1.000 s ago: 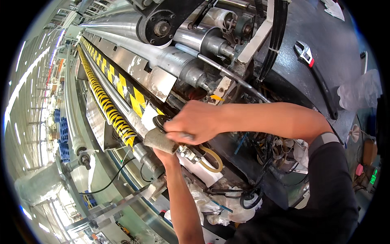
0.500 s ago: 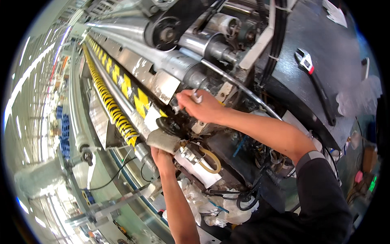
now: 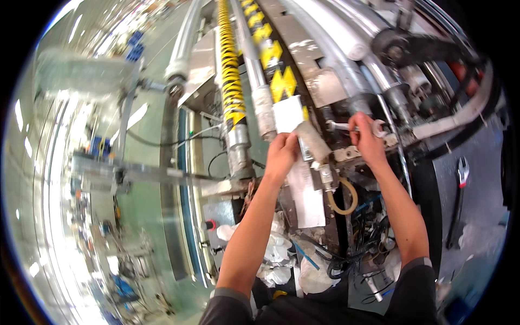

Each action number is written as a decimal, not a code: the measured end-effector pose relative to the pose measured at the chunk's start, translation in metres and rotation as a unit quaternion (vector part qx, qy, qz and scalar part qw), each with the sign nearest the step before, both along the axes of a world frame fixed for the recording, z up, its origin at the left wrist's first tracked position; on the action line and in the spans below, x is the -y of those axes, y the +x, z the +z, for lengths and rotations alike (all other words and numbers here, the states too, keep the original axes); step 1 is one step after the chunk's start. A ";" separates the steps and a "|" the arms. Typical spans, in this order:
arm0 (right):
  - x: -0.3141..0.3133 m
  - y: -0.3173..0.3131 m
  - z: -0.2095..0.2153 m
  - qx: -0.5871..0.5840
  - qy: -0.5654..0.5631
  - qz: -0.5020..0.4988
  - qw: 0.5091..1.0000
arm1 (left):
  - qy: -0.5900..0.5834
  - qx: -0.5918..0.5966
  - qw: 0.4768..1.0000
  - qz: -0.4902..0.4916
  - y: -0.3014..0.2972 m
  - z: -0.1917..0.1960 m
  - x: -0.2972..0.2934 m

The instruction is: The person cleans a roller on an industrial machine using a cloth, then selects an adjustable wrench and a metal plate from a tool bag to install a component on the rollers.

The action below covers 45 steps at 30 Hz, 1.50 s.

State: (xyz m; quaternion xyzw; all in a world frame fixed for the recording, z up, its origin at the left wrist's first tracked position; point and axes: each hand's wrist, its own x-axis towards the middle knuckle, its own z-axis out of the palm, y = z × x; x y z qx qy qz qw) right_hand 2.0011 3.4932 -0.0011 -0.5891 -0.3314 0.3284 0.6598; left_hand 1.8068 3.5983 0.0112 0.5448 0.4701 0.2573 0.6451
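Note:
A small silver spanner [image 3: 339, 125] is gripped in my right hand [image 3: 369, 143], its ends showing on either side of the fingers. That hand is above the machine frame, close to the end of a metal roller [image 3: 358, 103]. My left hand [image 3: 281, 156] is closed at the edge of a worn grey block-like piece [image 3: 313, 140]; its fingertips are partly hidden there. A white sheet [image 3: 288, 114] lies just beyond the left fingers. Nearer me are a metal fitting [image 3: 325, 176] with a looped tan hose [image 3: 355, 195] and a long white strip [image 3: 307, 200].
A bar striped yellow and black [image 3: 228, 70] and several rollers run away from me. On the dark surface at right lies an adjustable wrench [image 3: 459, 203]. Black cables [image 3: 338, 265] and crumpled white plastic [image 3: 276, 249] are below my hands. A slim metal rod [image 3: 398, 146] stands right of my right hand.
My view has turned, so the machine now runs more straight ahead. My right hand still holds the spanner, now showing at both sides. The left hand stays at the grey piece.

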 end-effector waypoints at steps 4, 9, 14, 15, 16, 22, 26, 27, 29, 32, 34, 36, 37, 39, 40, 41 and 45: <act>0.002 -0.004 0.000 -0.023 0.002 -0.007 1.000 | 0.056 -0.145 0.988 -0.017 -0.002 -0.013 -0.021; 0.005 -0.003 0.000 -0.020 -0.002 -0.012 1.000 | 0.035 -0.073 0.996 -0.032 -0.005 -0.011 -0.004; 0.002 -0.005 0.003 -0.024 -0.017 -0.023 0.999 | 0.104 -0.127 0.986 -0.018 0.005 -0.018 -0.016; 0.002 -0.006 0.002 -0.023 -0.014 -0.026 0.999 | 0.115 -0.163 0.980 -0.011 0.007 -0.017 -0.020; 0.003 -0.007 0.002 -0.022 -0.011 -0.029 0.999 | 0.127 -0.204 0.971 0.002 0.007 -0.018 -0.019; 0.007 0.005 -0.001 -0.017 -0.012 -0.035 0.999 | 0.048 -0.113 0.992 -0.011 0.002 -0.001 -0.001; 0.005 -0.006 0.004 -0.008 -0.015 -0.029 0.999 | 0.095 -0.094 0.991 0.018 0.002 -0.014 -0.003; 0.004 -0.010 0.005 -0.007 -0.015 -0.025 1.000 | 0.106 -0.124 0.986 0.043 0.004 -0.017 -0.010; 0.004 -0.013 0.004 -0.010 -0.006 -0.021 1.000 | 0.109 -0.189 0.975 0.045 0.005 -0.014 -0.014; 0.007 -0.006 -0.002 -0.014 0.002 -0.017 1.000 | 0.098 -0.169 0.979 0.049 0.003 -0.003 -0.004; 0.007 -0.005 -0.001 -0.011 -0.003 -0.025 1.000 | 0.067 -0.096 0.993 0.007 -0.002 -0.004 0.003; 0.007 -0.001 0.001 -0.018 -0.007 -0.034 0.999 | 0.100 -0.051 0.994 0.002 0.000 -0.014 0.008; 0.007 0.002 0.001 -0.044 -0.020 -0.029 0.998 | 0.106 -0.064 0.992 -0.001 0.002 -0.018 0.004; 0.006 0.006 0.005 -0.073 -0.037 -0.035 0.996 | 0.120 -0.103 0.987 -0.015 0.004 -0.021 -0.001; 0.004 0.011 0.001 -0.027 -0.010 -0.011 1.000 | 0.132 -0.129 0.983 -0.021 0.003 -0.029 -0.006; -0.002 -0.001 0.015 -0.030 -0.031 0.023 0.999 | 0.188 -0.145 0.971 -0.005 -0.013 -0.056 -0.016; -0.025 0.008 0.052 0.160 -0.139 0.042 0.976 | 0.179 -0.083 0.980 0.029 -0.007 -0.073 -0.011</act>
